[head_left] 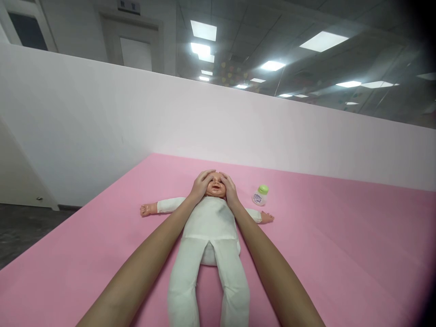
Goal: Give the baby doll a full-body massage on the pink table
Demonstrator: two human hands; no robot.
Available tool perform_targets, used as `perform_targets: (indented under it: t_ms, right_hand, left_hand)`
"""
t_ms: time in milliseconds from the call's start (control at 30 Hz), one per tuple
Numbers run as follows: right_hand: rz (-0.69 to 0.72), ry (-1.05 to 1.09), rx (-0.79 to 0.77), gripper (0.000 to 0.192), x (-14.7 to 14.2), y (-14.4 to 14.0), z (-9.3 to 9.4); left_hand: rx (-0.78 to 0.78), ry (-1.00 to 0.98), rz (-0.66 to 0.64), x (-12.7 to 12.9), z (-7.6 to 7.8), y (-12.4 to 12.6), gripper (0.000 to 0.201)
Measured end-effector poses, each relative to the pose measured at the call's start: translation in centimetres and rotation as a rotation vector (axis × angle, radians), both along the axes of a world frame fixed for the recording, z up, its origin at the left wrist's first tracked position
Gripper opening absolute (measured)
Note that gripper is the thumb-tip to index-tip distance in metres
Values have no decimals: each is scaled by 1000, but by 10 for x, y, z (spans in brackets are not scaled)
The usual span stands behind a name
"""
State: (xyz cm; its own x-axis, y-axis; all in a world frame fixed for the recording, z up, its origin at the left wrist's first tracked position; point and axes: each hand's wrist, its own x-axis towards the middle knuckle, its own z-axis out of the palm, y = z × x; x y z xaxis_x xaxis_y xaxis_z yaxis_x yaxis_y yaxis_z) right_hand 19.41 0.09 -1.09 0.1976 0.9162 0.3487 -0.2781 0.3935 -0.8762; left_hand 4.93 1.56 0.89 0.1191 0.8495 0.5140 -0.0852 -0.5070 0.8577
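Note:
A baby doll point(213, 220) with a white cloth body lies on its back, arms spread out to both sides and legs toward me. My left hand point(201, 184) lies against the left side of its plastic head point(215, 188), fingers stretched over the forehead and temple. On the head's other side rests my right hand point(230, 188), its fingers also extended along the brow and cheek. Between my palms the doll's mouth and nose stay visible, while the sides of its head are covered. Neither hand is clenched.
Right of the doll's head stands a small clear bottle point(260, 195) with a green cap and a printed label. The pink tabletop point(327, 254) meets a white partition point(238, 122) at the back. Its left edge drops off toward a grey floor point(23, 236).

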Motion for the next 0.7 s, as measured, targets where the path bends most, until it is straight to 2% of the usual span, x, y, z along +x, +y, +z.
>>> perform_targets:
  t_ms: [200,400,700]
  right_hand:
    - [8,-15,12,43,1,2,-2]
    - [11,14,-13,39,2,6,-5]
    - [16,-15,18,42,3,6,-7]
  left_hand:
    - [50,41,19,-1,0,0,35]
    - [-27,-5,18,1,3,-3,35]
    - [-17,-5,10,1,4,-4,34]
